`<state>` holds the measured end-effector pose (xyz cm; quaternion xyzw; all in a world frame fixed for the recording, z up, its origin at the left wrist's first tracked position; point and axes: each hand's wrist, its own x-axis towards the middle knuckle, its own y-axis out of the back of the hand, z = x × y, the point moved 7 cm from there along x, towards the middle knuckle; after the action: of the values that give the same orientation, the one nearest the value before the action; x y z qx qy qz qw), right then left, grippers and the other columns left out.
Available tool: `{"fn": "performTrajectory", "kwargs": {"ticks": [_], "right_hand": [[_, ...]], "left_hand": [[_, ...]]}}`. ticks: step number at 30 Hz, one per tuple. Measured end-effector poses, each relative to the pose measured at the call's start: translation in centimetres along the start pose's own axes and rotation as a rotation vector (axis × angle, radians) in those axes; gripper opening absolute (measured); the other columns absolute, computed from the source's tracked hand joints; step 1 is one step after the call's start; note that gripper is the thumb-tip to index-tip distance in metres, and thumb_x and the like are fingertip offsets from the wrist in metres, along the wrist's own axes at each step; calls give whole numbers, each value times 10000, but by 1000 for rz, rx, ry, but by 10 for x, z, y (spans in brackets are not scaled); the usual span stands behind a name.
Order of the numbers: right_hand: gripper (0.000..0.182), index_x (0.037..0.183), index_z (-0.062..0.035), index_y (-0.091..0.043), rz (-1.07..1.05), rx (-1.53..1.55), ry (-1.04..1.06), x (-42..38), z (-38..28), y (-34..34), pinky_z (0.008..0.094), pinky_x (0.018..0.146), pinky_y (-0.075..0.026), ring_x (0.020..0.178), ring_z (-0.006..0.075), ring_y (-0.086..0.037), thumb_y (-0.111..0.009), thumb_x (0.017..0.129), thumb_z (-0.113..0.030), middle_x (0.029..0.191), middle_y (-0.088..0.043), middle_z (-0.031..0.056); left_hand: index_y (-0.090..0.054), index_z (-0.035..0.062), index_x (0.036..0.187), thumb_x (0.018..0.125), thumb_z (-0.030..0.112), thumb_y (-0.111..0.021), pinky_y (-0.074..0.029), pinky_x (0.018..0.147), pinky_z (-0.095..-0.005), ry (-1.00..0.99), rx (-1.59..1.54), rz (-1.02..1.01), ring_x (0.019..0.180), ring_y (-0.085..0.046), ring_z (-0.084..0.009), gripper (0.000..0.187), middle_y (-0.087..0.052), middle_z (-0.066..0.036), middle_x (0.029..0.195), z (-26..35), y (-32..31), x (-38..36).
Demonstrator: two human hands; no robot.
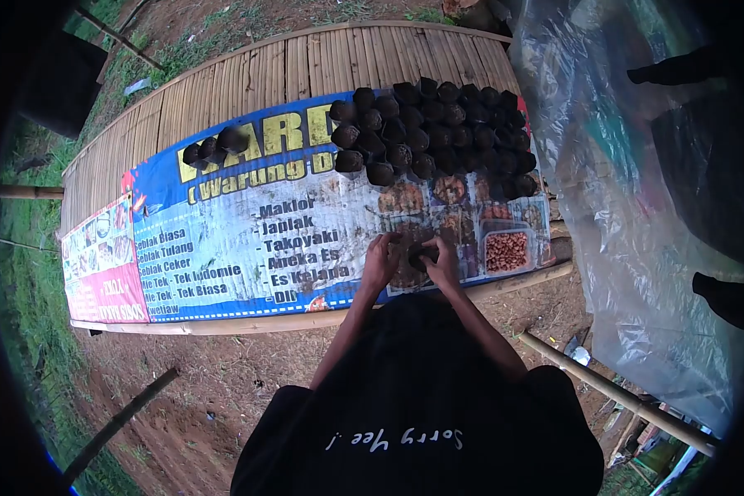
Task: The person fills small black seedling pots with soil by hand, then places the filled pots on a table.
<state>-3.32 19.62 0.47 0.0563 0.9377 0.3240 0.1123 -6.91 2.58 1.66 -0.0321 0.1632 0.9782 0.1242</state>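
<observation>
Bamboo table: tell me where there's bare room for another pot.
Free: the banner between the smaller pot group and the left hand, and the bamboo slats beyond the banner. Crowded: the big pot cluster; only a narrow gap parts the right hand from the tray.

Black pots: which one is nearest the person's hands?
The round black plastic pot between the left hand and right hand; the other pots all stand farther off.

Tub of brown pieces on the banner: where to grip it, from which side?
Probably hold the tub by its left and right walls, coming from above. It looks open-topped, rests flat on the banner and holds many brown pieces, so a level two-sided hold should spill less than a one-rim pinch.
</observation>
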Motion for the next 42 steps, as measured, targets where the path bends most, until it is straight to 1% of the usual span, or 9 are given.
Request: {"fn": "performTrajectory", "kwargs": {"ticks": [3,10,12,14,16,20,22,25,42], "right_hand": [[310,944,-43,-571,50,-79,38,1,-1,-1,363,795,-480,870,266,-630,-713,682,43,890,-629,109],[293,966,-46,-578,-41,90,-22,-1,-2,5,341,787,-483,899,232,-631,-742,724,-31,955,-641,103],[258,971,-51,-583,-78,249,-102,-3,5,13,335,777,-487,899,217,-632,-732,767,-105,958,-646,101],[246,977,-56,-587,-114,414,-183,-5,12,18,330,767,-491,898,202,-633,-721,811,-179,961,-650,99],[271,952,-48,-585,-90,108,-217,-9,3,38,342,709,-496,832,215,-651,-651,879,-300,859,-657,119],[286,900,-22,-565,-142,-63,-51,-17,-16,41,401,636,-486,736,320,-649,-591,905,-306,744,-634,176],[227,851,0,-538,-17,-151,285,-17,-33,37,476,586,-449,695,424,-593,-566,902,-219,699,-592,231],[175,824,4,-524,-5,-114,262,-16,-33,35,508,587,-424,704,455,-559,-549,889,-156,695,-572,247],[115,856,-6,-541,-23,20,206,-14,-34,23,462,583,-444,731,425,-588,-574,874,-116,715,-585,238]], "left_hand": [[-611,41,1070,785,13,-590,-487,712,-346,-34,37,33,893,-626,-275,287,-653,-121,1021,-1,-1,0],[-608,31,1074,825,58,-588,-491,683,-351,-133,101,32,835,-633,-285,252,-650,-138,1022,6,0,0],[-593,4,1044,841,135,-605,-482,835,-424,55,-3,-61,943,-610,-361,242,-639,-194,1014,4,-3,-4],[-589,5,1024,870,191,-594,-480,828,-434,141,56,-109,934,-611,-370,241,-641,-205,990,13,-4,-9],[-585,5,1003,899,247,-584,-479,822,-444,227,116,-157,925,-611,-379,263,-643,-216,966,14,-8,-14],[-572,15,997,917,295,-566,-484,752,-496,125,259,-192,836,-614,-433,291,-639,-236,923,14,-18,-23],[-567,16,1004,920,272,-558,-485,728,-510,75,279,-201,805,-611,-451,269,-637,-241,919,21,-21,-22],[-590,0,959,915,215,-563,-483,687,-486,70,351,-139,831,-610,-447,221,-631,-264,844,27,-22,-22],[-565,34,880,903,154,-534,-460,694,-501,-88,416,69,812,-587,-424,127,-600,-218,827,42,-3,-26]]}}
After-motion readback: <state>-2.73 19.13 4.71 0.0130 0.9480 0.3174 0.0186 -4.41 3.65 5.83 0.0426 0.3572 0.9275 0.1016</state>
